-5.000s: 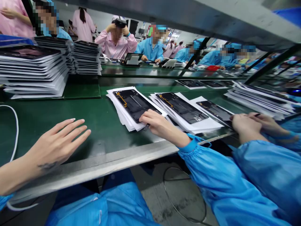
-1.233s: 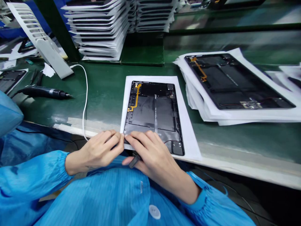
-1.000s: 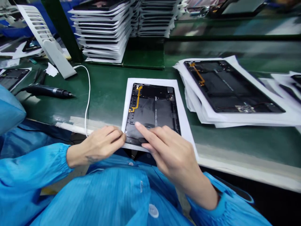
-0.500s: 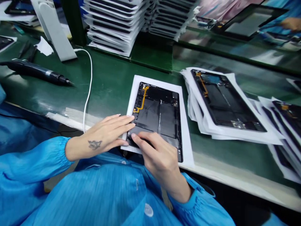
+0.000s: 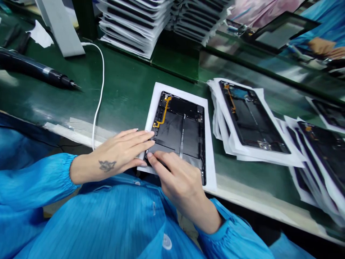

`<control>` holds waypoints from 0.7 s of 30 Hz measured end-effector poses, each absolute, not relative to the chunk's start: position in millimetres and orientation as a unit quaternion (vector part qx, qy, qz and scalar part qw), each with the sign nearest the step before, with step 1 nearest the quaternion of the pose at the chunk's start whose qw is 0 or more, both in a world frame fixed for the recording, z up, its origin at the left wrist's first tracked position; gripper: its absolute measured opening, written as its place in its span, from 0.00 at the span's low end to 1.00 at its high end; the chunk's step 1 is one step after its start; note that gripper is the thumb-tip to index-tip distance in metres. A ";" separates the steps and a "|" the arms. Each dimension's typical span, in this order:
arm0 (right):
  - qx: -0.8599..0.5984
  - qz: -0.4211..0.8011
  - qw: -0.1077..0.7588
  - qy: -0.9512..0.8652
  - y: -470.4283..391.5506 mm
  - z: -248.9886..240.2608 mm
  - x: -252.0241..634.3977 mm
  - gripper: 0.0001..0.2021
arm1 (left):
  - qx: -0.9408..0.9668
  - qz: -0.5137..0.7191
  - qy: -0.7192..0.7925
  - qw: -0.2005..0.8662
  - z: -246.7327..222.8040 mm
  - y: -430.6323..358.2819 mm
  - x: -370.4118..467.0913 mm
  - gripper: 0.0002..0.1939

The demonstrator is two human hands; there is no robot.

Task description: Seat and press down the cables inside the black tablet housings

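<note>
An opened black tablet housing (image 5: 169, 133), with an orange flex cable (image 5: 164, 113) along its upper left side, lies on a white sheet (image 5: 211, 158) at the table's front edge. My left hand (image 5: 121, 151) is flat, fingers stretched, its tips touching the housing's left edge. Over the lower left corner is my right hand (image 5: 179, 174), its fingers curled and pressed together at the housing's edge. Whatever sits under those fingertips, if anything, is hidden.
A second opened tablet (image 5: 248, 115) lies on stacked sheets to the right, with another stack (image 5: 323, 151) beyond. An electric screwdriver (image 5: 37, 66), a white cable (image 5: 100, 95) and a grey stand (image 5: 66, 32) are left. Tall layered stacks (image 5: 134, 25) rise behind. A co-worker's hands (image 5: 323, 46) show far right.
My right fingertips have shifted slightly left toward the housing's edge. My left hand stays in place against the housing. The view has moved a little.
</note>
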State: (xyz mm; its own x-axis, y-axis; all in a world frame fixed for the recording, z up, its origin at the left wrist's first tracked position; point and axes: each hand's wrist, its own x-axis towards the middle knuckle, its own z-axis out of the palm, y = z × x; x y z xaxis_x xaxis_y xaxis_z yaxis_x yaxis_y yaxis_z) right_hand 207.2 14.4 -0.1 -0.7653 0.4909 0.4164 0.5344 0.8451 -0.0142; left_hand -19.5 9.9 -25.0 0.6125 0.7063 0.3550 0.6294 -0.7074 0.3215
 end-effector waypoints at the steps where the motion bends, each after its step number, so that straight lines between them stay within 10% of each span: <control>1: -0.265 -0.067 0.190 -0.943 15.8 3.4 206.6 0.12 | 0.894 0.232 0.373 0.083 -25.2 10.0 -19.4 0.24; 21: -0.196 -0.057 0.132 -0.970 30.3 16.9 209.1 0.12 | 0.902 0.222 0.365 0.063 -21.5 10.8 -22.4 0.25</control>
